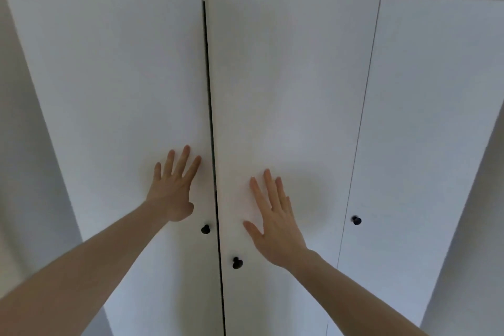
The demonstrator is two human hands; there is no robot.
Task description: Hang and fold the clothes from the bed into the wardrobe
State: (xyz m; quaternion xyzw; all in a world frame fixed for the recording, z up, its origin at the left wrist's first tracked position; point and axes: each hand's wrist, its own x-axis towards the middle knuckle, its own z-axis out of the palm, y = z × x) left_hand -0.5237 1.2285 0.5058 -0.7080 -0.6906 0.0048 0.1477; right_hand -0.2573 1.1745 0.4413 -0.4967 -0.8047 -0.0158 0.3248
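White wardrobe [286, 76] (hands [174, 188] flat)

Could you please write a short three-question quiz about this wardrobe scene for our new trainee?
1. True or false: the left hand grips a knob.
2. How many black knobs show on the wardrobe doors?
3. The middle door stands: A) flush with the left door, B) slightly ajar, C) wide open.

Key:
1. False; both the left hand and the right hand lie flat on the doors.
2. Three: left knob, middle knob, right knob.
3. B; a dark gap shows.
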